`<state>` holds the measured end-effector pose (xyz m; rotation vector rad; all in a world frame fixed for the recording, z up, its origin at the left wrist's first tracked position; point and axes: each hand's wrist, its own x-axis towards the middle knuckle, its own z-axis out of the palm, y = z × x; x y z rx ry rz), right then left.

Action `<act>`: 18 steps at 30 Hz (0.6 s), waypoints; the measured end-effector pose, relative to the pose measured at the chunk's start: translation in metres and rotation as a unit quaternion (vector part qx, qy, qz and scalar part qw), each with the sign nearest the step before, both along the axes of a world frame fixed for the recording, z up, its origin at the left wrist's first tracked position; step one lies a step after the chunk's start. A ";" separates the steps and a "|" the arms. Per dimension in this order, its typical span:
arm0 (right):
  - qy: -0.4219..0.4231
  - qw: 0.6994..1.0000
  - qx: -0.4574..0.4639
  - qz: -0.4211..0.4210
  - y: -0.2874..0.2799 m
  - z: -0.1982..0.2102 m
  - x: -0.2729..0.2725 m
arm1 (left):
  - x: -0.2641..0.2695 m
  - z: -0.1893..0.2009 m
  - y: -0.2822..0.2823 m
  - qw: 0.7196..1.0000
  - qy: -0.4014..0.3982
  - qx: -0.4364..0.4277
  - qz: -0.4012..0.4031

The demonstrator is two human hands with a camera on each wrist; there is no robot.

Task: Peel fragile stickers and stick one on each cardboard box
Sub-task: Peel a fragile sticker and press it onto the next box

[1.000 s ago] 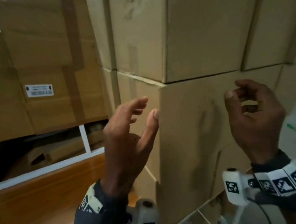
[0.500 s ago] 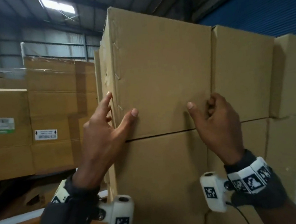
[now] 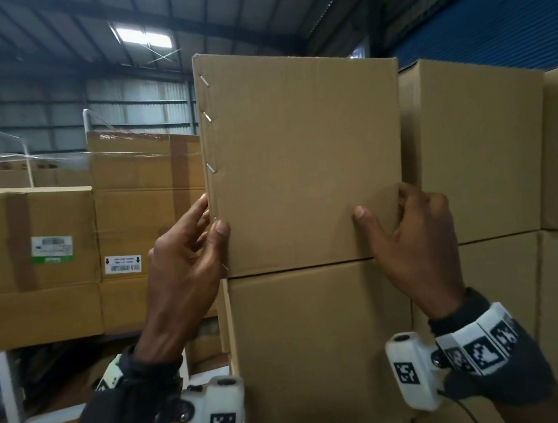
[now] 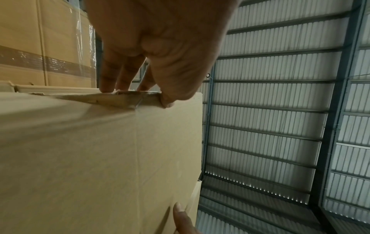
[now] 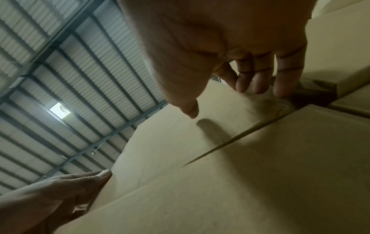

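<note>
The top cardboard box [image 3: 303,160] was clasped at its lower side edges between the left hand [image 3: 186,255] and right hand [image 3: 410,232], thumbs across its front, presumably for repositioning; no fragile sticker was visible.

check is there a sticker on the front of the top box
No, the top box front shows bare cardboard with only staples down its left edge.
</note>
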<state>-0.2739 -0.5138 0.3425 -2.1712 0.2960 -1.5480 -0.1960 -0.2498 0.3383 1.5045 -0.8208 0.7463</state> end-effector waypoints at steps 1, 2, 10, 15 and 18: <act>-0.007 1.000 0.006 0.012 0.002 0.000 -0.001 | 0.000 0.000 0.002 1.000 0.002 -0.005 -0.002; -0.018 0.999 0.015 0.029 0.004 0.000 -0.002 | 0.000 0.000 0.005 1.000 0.004 -0.007 -0.005; -0.021 0.968 0.135 0.210 0.000 0.022 -0.001 | 0.002 0.012 0.022 0.994 0.109 0.019 -0.008; -0.027 0.957 0.111 0.267 0.000 0.027 -0.002 | -0.003 0.027 0.022 0.988 0.125 0.031 -0.086; -0.040 0.951 0.092 0.291 0.011 0.029 -0.010 | -0.009 0.029 0.031 0.989 0.108 0.024 -0.095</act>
